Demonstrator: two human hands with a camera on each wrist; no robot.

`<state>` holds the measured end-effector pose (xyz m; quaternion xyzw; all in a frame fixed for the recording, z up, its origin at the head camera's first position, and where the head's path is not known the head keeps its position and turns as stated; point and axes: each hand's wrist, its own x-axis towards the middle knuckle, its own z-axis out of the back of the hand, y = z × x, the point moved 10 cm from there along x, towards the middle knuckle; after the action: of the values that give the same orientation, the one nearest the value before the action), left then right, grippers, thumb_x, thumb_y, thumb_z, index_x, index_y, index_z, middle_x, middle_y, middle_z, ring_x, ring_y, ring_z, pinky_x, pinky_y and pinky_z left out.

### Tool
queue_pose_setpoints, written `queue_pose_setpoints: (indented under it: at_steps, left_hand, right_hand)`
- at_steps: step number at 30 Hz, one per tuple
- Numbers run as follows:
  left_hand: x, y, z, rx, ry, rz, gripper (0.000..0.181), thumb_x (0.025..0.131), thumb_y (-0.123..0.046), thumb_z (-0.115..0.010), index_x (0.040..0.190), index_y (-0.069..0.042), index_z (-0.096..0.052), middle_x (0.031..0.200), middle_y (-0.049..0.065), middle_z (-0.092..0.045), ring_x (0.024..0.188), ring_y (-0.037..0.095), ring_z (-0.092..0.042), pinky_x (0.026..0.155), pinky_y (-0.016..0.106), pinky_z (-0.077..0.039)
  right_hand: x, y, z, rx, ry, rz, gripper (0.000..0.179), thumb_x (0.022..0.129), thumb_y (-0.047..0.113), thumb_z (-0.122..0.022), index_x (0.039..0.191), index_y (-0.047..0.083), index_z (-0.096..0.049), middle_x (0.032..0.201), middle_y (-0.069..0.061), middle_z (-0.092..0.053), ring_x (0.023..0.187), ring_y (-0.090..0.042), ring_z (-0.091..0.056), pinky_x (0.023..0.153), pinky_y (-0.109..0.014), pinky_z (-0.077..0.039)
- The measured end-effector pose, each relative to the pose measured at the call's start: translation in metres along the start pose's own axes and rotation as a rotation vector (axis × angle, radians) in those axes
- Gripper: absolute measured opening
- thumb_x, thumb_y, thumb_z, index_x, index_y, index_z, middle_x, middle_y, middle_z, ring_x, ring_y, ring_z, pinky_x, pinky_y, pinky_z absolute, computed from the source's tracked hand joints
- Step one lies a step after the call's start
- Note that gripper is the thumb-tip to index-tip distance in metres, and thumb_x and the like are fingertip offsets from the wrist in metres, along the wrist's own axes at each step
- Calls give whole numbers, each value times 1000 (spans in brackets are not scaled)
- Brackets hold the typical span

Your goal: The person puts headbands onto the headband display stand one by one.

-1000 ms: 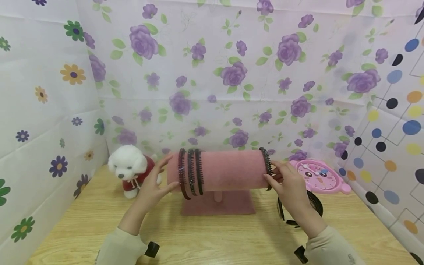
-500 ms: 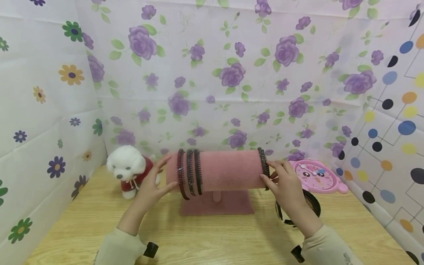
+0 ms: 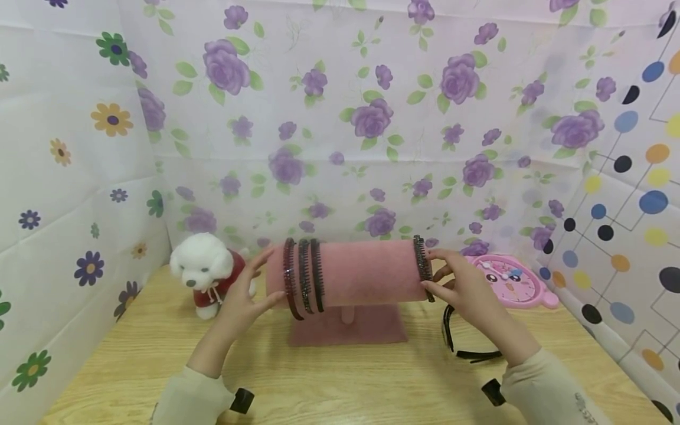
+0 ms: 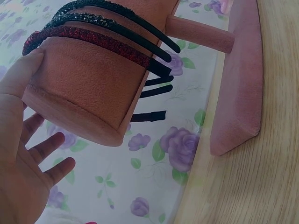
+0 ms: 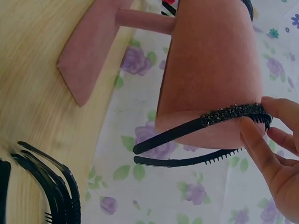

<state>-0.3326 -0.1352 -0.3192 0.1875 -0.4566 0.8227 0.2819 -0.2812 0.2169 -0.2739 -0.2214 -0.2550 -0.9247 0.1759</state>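
Note:
A pink padded headband stand (image 3: 366, 271), a horizontal roll on a flat base, stands on the table. Around its left part sit a dark red glittery headband (image 3: 290, 280) and two black ones (image 3: 304, 277) (image 3: 317, 274). My left hand (image 3: 241, 295) grips the roll's left end between thumb and index finger; the other fingers (image 4: 58, 170) spread loosely beyond the end. At the right end, my right hand (image 3: 464, 289) pinches a black headband with dark sparkling stones (image 5: 233, 113), thumb and fingers on its stone-covered top. This band loops around the roll, its tips apart underneath.
More black headbands (image 3: 448, 336) lie on the wooden table (image 3: 340, 389) beside my right forearm. A pink clock (image 3: 510, 282) stands behind that hand. On the left is a white toy dog (image 3: 204, 265) in red. Flowered cloth (image 3: 340, 195) hangs behind.
My right forearm has swung a little to the right, and the lower part of the pinched headband now tilts slightly outward. The left hand keeps its hold on the roll's end.

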Motion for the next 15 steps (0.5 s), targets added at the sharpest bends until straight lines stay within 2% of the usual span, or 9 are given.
queue_pose_setpoints:
  at_steps: [3, 4, 6, 8, 11, 13, 15]
  left_hand:
    - [0, 0, 0, 2, -4, -10, 80, 84, -11, -73, 151, -25, -30, 158, 7, -30, 140, 38, -33, 110, 60, -32]
    - [0, -1, 0, 2, -3, -12, 81, 84, -11, -73, 151, -25, -29, 158, 7, -30, 140, 38, -33, 110, 60, -32]
    - [0, -1, 0, 0, -3, -14, 82, 84, -11, -73, 151, -25, -29, 158, 8, -30, 140, 37, -33, 111, 60, -32]
    - [0, -1, 0, -3, -1, -10, 82, 84, -12, -73, 151, -26, -29, 158, 8, -30, 140, 37, -33, 111, 60, -32]
    - [0, -1, 0, -6, 2, -8, 82, 84, -12, -73, 151, -26, -29, 157, 9, -30, 140, 37, -33, 111, 60, -32]
    - [0, -1, 0, -9, 7, -4, 82, 84, -12, -73, 151, -26, -28, 158, 10, -29, 140, 38, -33, 111, 61, -31]
    - [0, 0, 0, -13, 11, 7, 82, 84, -14, -73, 151, -26, -28, 158, 9, -29, 140, 39, -32, 110, 62, -31]
  right_hand:
    - [5, -4, -2, 13, 68, -11, 64, 84, 14, -74, 140, 9, -44, 91, -7, -67, 70, -10, -66, 60, -22, -55]
    - [6, -5, -3, 19, 88, -9, 66, 84, 15, -74, 142, 10, -42, 96, -8, -67, 70, -10, -66, 60, -22, -55]
    - [9, -4, -4, 38, 128, 5, 69, 84, 14, -74, 145, 11, -41, 117, -13, -63, 74, -10, -66, 62, -20, -56]
    - [12, -3, -5, 58, 162, 33, 70, 84, 12, -74, 145, 11, -41, 138, -17, -50, 83, -15, -67, 66, -21, -58]
    - [15, -3, -7, 47, 204, 68, 71, 85, 17, -74, 146, 14, -40, 156, -16, -30, 107, -28, -63, 82, -33, -59]
    - [17, -4, -7, 24, 223, 88, 71, 85, 24, -73, 147, 16, -39, 157, -15, -28, 125, -36, -52, 97, -47, -52]
    - [19, -5, -8, 2, 240, 99, 71, 85, 29, -73, 146, 19, -39, 158, -13, -28, 136, -40, -40, 105, -57, -42]
